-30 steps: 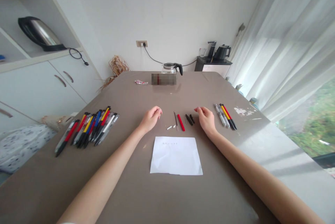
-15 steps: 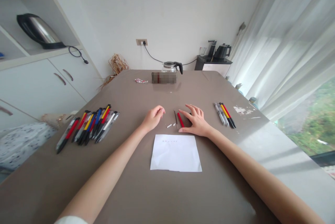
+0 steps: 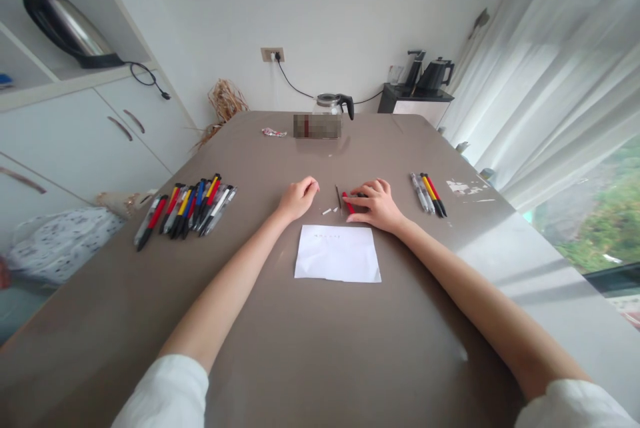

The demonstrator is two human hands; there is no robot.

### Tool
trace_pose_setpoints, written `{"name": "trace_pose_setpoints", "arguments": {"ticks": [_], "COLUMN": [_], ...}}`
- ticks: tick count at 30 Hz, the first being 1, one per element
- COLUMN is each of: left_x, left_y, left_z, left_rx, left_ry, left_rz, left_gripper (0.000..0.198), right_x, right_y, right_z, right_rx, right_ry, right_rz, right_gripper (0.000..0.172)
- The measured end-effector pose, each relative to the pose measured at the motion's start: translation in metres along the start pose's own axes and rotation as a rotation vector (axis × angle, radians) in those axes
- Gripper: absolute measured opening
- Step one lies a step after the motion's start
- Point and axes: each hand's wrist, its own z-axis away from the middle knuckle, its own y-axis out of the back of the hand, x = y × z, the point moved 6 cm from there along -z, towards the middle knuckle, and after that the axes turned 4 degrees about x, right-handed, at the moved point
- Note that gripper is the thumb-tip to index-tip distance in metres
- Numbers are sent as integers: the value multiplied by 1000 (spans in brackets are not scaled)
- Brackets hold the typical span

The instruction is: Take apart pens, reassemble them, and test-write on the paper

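Note:
My right hand [image 3: 376,202] lies over the dismantled pen parts on the brown table [image 3: 280,348], its fingers curled around the red pen barrel [image 3: 346,202], with the black parts hidden under it. A thin refill [image 3: 339,196] and small white bits [image 3: 328,211] lie just left of it. My left hand [image 3: 299,196] rests on the table with its fingers loosely curled, holding nothing I can see. A white paper sheet [image 3: 337,253] lies in front of both hands.
Several assembled pens [image 3: 187,207] lie in a row at the left; a smaller group of pens [image 3: 428,193] lies at the right. A glass pot [image 3: 334,103] and a wrapper [image 3: 273,132] sit at the far edge. Cabinets stand left, curtains right.
My right hand moved left from beside the black parts onto the red barrel and closed its fingers over it. The left hand stayed put. The view tilted down.

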Motion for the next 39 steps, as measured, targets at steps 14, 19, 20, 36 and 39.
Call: {"name": "trace_pose_setpoints", "arguments": {"ticks": [14,19,20,36,39], "left_x": [54,81,83,64,63], "left_y": [8,8,8,14,19], "left_z": [45,53,53,50,41], "left_rx": [17,82,83,146,193], "left_ry": [-176,-355,-367,-413,-415], "left_rz": [-124,-172,-183,-187,-191], "left_gripper": [25,33,31,19,18], "right_x": [-13,-34,-38,-39,-8], "right_y": [17,29,29,24,37], "right_z": [4,8,8,0,0], "right_rx": [152,320,315,197,342], "right_ry": [-138,-333,-349,-386,-478], "right_rz": [-187,-534,-610,-923,-774], "right_gripper": [40,43,43,55,57]}}
